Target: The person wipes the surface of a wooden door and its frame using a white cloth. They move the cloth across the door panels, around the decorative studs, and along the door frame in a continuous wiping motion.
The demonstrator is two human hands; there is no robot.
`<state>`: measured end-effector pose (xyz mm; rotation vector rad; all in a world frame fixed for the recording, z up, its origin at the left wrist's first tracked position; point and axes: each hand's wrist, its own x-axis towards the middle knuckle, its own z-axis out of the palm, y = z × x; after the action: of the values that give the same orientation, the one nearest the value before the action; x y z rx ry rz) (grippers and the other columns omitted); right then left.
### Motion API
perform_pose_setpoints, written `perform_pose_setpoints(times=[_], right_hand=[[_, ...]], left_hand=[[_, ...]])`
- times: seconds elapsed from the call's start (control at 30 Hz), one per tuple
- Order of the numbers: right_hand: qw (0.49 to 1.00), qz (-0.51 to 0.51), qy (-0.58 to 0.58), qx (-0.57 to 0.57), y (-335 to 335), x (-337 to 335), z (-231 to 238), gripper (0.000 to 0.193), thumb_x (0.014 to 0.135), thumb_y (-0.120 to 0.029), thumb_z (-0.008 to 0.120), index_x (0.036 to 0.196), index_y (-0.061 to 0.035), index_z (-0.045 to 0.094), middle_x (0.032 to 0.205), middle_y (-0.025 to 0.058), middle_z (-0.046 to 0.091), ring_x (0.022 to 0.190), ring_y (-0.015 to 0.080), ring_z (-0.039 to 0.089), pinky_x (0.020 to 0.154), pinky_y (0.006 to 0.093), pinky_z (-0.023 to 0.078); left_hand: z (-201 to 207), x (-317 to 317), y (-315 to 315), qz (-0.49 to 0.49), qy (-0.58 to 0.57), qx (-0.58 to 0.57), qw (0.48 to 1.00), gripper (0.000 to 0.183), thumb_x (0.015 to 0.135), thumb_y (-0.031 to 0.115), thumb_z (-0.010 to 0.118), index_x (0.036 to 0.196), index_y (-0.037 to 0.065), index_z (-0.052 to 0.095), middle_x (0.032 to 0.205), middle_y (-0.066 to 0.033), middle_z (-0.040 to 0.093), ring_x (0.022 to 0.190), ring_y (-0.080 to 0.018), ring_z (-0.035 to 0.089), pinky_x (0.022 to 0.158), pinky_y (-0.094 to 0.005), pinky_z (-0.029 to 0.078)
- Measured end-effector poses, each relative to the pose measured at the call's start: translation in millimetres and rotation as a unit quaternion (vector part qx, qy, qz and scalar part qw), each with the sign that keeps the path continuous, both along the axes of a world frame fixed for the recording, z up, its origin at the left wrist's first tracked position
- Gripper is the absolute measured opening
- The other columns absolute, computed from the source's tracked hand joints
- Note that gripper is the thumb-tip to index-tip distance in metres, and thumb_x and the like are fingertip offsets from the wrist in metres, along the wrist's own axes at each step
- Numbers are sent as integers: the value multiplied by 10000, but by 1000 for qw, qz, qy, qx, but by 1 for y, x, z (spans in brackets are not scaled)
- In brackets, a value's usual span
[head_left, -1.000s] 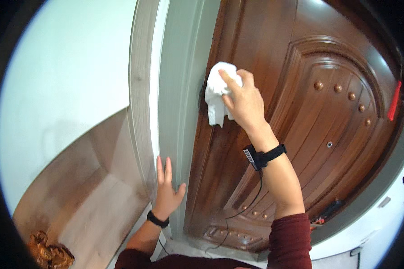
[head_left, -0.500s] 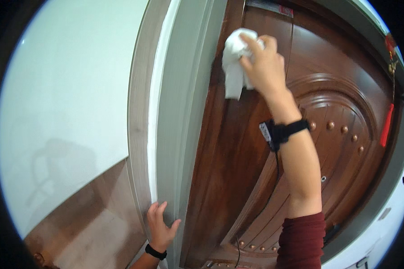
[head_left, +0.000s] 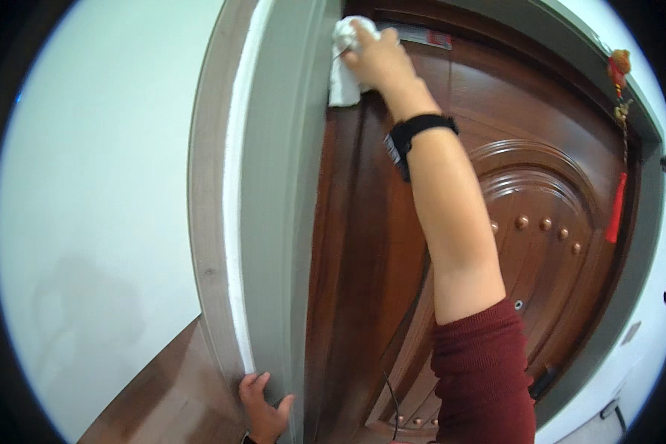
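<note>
My right hand (head_left: 383,61) is stretched up to the top left corner of a dark brown wooden door (head_left: 377,244). Its fingers press a crumpled white cloth (head_left: 345,78) against the door's edge beside the grey-green frame (head_left: 274,222). One end of the cloth hangs down below the hand. Low on the left, my left hand (head_left: 265,411) rests on the frame near its wood-toned border, fingers apart and holding nothing. A black strap with a small box (head_left: 422,137) sits on my right wrist.
A red tassel ornament (head_left: 618,207) hangs along the door's right side. The door has an arched raised panel with round studs and a peephole (head_left: 518,304). To the left is a pale wall panel (head_left: 103,177) above a brown wooden surface (head_left: 163,392). A thin black cable (head_left: 386,370) dangles before the door.
My right hand has slid the white cloth up and left, into the door's upper corner. The left hand stays at the frame, now lower in view.
</note>
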<state>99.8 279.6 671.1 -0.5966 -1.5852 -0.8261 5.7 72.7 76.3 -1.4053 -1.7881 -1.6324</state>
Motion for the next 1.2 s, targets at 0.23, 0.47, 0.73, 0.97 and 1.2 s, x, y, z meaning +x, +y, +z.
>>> perform_pose_setpoints(times=[0.23,0.47,0.73,0.97,1.2], right_hand=[[985,53,-165,-26,-16,38,-134,617,889,-260,677,1475,-257,485,1196,235,535,1033,425,642,882,488,555],[995,-51,-81,-36,-9,126,-90,518,920,-342,619,1432,-326,545,1224,171,566,1114,344,629,938,464,536],[978,-202,-41,-38,27,167,-99,599,944,-414,633,1507,-313,453,1253,185,562,1149,389,573,944,489,495],[932,-135,-335,-38,0,167,-206,580,884,-283,674,1446,-324,537,1131,142,587,1083,319,593,894,438,515],[988,-150,15,-2,18,236,-120,617,973,-319,607,1537,-176,403,1273,280,526,1107,413,617,905,508,545]], left_hand=[[3,-1,-1,-11,-25,10,1000,859,605,-11,851,1378,78,485,1334,-176,436,1226,-352,471,1023,-441,395],[5,2,-1,-28,-27,25,999,788,677,79,864,1382,49,512,1342,-215,409,1207,-397,465,1021,-482,414],[3,2,0,-13,-10,28,999,781,673,59,830,1387,54,514,1344,-211,402,1218,-398,453,1028,-477,405],[1,-1,6,-12,-7,33,999,811,673,27,829,1413,83,503,1345,-196,406,1233,-382,454,1051,-474,406],[-1,-3,7,-19,4,54,998,837,667,-37,809,1436,59,492,1362,-169,417,1256,-324,471,1067,-415,414]])
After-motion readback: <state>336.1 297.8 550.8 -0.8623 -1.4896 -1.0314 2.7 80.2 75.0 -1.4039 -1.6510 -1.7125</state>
